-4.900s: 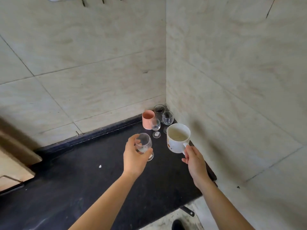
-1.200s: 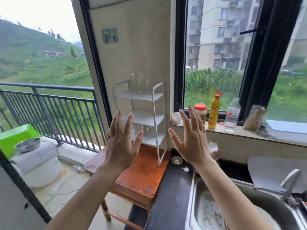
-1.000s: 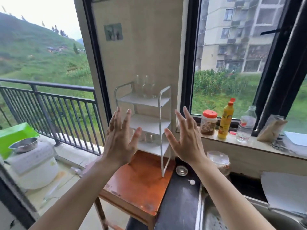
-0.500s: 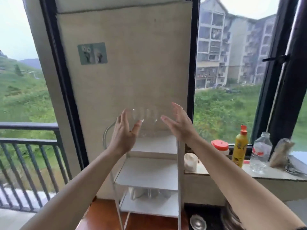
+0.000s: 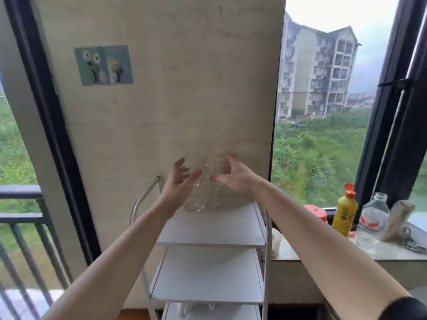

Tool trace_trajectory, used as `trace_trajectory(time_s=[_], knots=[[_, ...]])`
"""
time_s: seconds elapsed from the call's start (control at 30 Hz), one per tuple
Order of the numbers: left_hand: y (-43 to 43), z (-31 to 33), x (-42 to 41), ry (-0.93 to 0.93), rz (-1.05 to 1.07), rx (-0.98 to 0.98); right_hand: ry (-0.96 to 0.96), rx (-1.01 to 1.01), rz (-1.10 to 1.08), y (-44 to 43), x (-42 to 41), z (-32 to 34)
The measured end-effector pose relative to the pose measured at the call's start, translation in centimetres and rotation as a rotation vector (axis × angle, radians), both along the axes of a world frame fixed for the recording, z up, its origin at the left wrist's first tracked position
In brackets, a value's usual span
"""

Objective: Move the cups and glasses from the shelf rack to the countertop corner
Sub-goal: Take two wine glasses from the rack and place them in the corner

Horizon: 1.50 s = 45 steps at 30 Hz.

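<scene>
Open grips (image 5: pixel 179 181) around clear stemmed glasses (image 5: pixel 195 192)

- We saw clear, glossy glass in the two stemmed glasses (image 5: pixel 194 195) on the top shelf.
- We noted the shelf rack (image 5: pixel 209 229) had smooth, matt white boards and a thin white-coated metal frame.
- The wall panel (image 5: pixel 175 93) looked matt and faintly mottled to us.
- We found the yellow bottle (image 5: pixel 345 215) was glossy plastic, and the clear bottle (image 5: pixel 372 225) shiny and see-through.
</scene>
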<state>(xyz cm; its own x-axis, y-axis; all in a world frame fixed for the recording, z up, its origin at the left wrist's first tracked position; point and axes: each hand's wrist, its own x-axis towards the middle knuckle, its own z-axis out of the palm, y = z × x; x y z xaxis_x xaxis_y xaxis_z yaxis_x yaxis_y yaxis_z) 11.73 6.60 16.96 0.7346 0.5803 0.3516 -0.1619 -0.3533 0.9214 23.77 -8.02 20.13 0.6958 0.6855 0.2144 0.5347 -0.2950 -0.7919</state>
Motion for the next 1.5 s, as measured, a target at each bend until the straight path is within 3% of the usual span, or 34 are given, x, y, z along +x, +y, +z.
trace_trajectory(time_s=[0.27,0.5,0.7,0.83,1.1,1.3,1.5], knots=[[0.1,0.2,-0.3,-0.076,0.062,0.006,-0.079,0.095,0.034,-0.7,0.0,0.0],[-2.1,4.0,-3.3,-0.324,0.13,0.039,0.003,0.407,0.077,-3.9,-2.3,2.8],[-7.4,7.1,-6.4,-0.455,0.051,0.172,-0.218,0.598,0.05,-8.9,-5.8,5.3],[-11.5,7.1,-7.0,-0.472,-0.073,0.173,-0.308,0.691,-0.055,-14.7,-7.1,4.7],[-23.1,2.7,-4.5,-0.575,-0.441,0.132,-0.278,0.666,-0.399,-29.4,-9.2,-0.7],[-34.9,-1.6,-3.6,-0.486,-0.666,-0.021,-0.347,0.599,-0.681,-41.3,-14.6,-4.4],[-47.9,-0.9,-5.6,-0.442,-0.817,-0.082,-0.365,0.607,-0.83,-54.3,-21.4,-4.5]])
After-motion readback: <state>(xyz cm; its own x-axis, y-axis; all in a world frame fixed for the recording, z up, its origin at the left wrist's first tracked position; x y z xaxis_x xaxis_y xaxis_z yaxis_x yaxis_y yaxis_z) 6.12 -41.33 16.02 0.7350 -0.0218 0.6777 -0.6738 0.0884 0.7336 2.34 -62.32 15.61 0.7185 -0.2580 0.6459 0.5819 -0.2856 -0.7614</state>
